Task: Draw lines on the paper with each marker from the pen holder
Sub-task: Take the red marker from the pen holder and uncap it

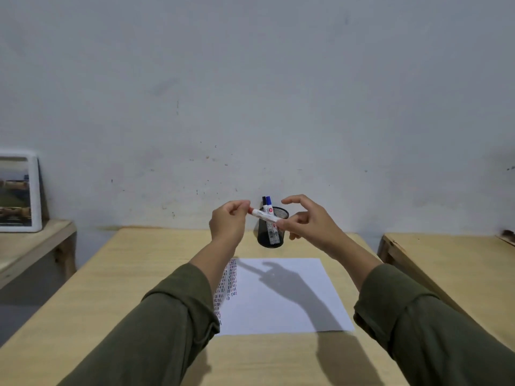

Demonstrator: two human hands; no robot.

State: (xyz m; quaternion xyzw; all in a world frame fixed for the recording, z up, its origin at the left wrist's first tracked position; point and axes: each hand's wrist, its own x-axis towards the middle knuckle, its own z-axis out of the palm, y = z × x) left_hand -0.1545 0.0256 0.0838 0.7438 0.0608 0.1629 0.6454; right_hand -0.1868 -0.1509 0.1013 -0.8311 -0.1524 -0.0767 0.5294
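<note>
- Red marker (pixel 264 215): being held in the air in front of the pen holder (pixel 271 229), above the far edge of the paper (pixel 281 296). Long axis is running nearly level, left end tilting slightly up and ending in red.
- Left hand (pixel 227 222): fingertips are pinching the red end; whether the cap is coming off or going on, cannot tell.
- Right hand (pixel 306 221): lower fingers are closing on the white barrel's right end, thumb and forefinger spreading free above.
- Handling, judged: light, rigid, smooth plastic; likely slipping if pinched loosely, so gripping mid-barrel is looking safest for drawing.
- Black marker (pixel 264 203) and blue marker (pixel 268 203): standing upright in the holder, caps up.
- Paper: lying flat on the table (pixel 139 274), carrying rows of short strokes along its left side.
</note>
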